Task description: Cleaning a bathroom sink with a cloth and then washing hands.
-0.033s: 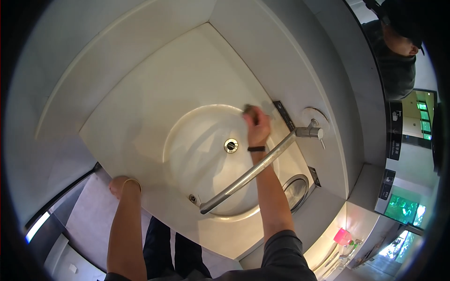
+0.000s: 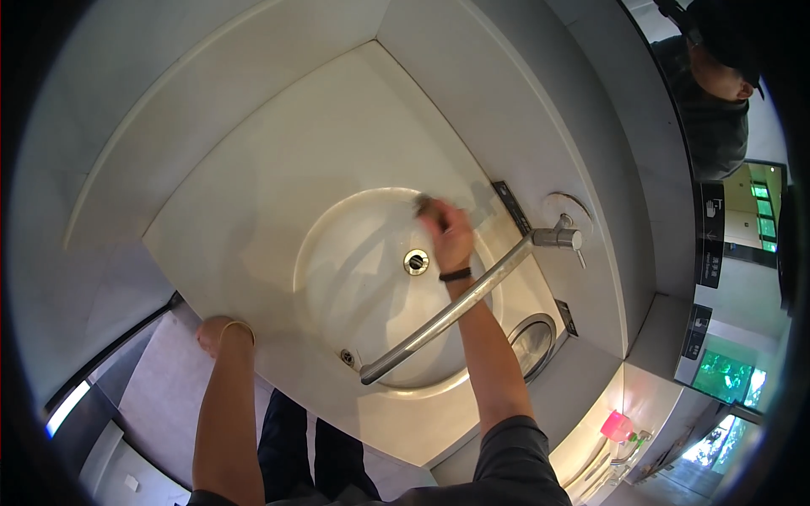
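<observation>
I get the basin [image 2: 337,278] as cream-white, countertop [image 2: 253,169] much the same, wall panels [image 2: 498,101] lt grey. Faucet [image 2: 439,325] = silver; drain [image 2: 416,262] silver w/ dk centre. Small thing [image 2: 424,205] in R hand [image 2: 451,239]: dk grey-brown, too blurred for me to make out a pattern. Wristband [image 2: 456,275] blk; bracelet [image 2: 245,327] gold-ish. Sleeve [image 2: 510,451] plain dk grey, trousers [image 2: 283,438] near-blk. Far R, I see a bright pink item [image 2: 616,426].

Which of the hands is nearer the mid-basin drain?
Right. The right hand is over the basin, just right of the drain; the left hand is farther off, at the edge of the counter.
</observation>
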